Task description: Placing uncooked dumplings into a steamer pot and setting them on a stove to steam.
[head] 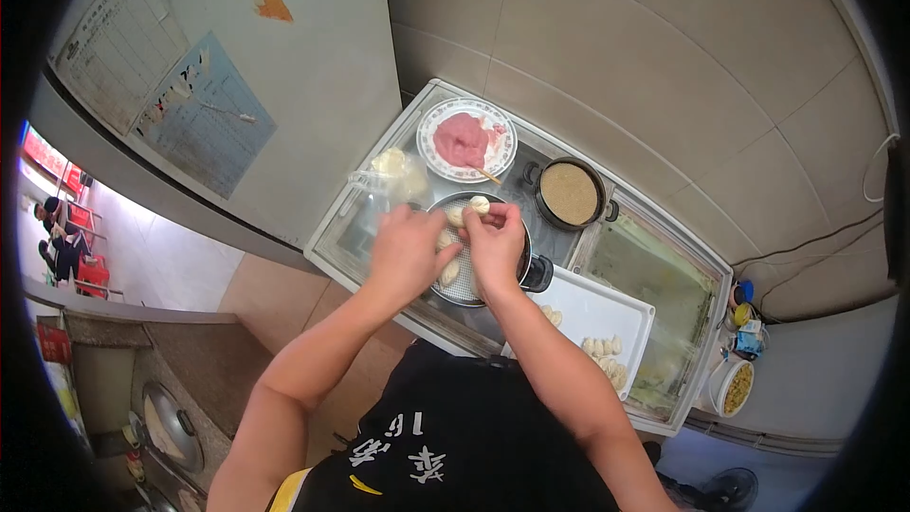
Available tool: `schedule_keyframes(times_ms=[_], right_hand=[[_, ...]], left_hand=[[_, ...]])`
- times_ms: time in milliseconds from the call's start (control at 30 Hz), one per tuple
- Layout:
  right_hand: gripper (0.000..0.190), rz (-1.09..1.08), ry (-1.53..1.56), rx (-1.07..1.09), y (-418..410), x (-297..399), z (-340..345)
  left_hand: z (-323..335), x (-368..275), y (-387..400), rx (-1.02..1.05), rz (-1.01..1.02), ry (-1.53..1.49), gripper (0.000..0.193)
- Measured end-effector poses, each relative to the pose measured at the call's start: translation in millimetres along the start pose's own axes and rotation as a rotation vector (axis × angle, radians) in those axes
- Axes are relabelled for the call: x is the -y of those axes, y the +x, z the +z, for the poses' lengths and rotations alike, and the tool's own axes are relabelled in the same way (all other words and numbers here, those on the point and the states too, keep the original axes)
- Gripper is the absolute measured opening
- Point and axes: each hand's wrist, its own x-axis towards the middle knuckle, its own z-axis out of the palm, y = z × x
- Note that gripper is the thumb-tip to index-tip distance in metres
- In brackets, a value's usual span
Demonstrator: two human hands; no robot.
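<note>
A round pan with two black handles and a perforated white liner [466,277] stands before me, with several small pleated buns [449,272] along its left side. My right hand [495,245] is over the pan's right part, its fingers closed on a small pleated bun [480,205] near the far rim. My left hand [412,245] reaches over the left rim, thumb pointing into the pan beside the buns; whether its fingers hold anything is hidden. Behind the pan lies a patterned plate [429,149] of pink minced filling [458,139] with a wooden stick [487,174].
A clear bag of pale dough [394,167] lies left of the plate. A black pot of tan grains [571,194] stands right. A white tray [625,306] holds more buns. All rest on a glass-topped chest freezer [640,284]. Two people [60,235] are far left.
</note>
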Motion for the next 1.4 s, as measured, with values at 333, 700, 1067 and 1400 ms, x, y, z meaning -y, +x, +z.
schedule_keyframes(times_ms=[333, 700, 1067, 1400], right_hand=[[0.030, -0.326, -0.527, 0.200, 11, 54, -27], [0.022, -0.796, -1.337, 0.711, 54, 69, -62], [0.011, -0.974, -1.201, 0.544, 48, 44, -73], [0.038, -0.316, -0.829, -0.159, -2, -14, -282]], left_hand=[[-3, 3, 4, 0.042, 0.074, 0.125, 0.035], [2, -11, 23, 0.090, 0.078, 0.237, 0.034], [10, -28, 32, 0.110, 0.065, 0.244, 0.026], [1, -37, 15, 0.109, -0.036, 0.091, 0.044]])
